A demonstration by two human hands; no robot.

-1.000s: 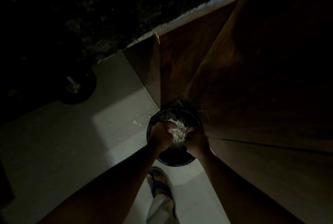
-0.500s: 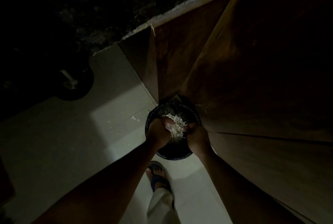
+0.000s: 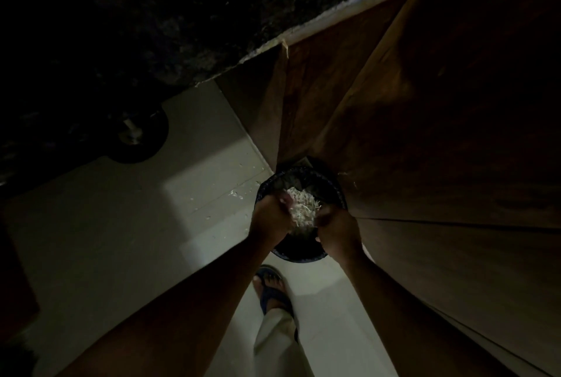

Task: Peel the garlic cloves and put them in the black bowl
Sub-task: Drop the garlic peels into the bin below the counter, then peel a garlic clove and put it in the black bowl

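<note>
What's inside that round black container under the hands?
A pale heap of garlic skins held between left hand and right hand over the container. Hands and darkness hide its bottom.

One head-worn wide-angle view — looking steeply down past both forearms to the pale tiled floor (image 3: pixel 91 255), the hands close at frame centre, brown wooden cabinet panels (image 3: pixel 425 133) filling the right.

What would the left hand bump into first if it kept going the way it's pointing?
Most likely the pale heap of garlic skins that the left hand and right hand hold over the round black bin on the floor. Beyond that comes the bin's inside, though depth is hard to judge in this dim light.
</note>
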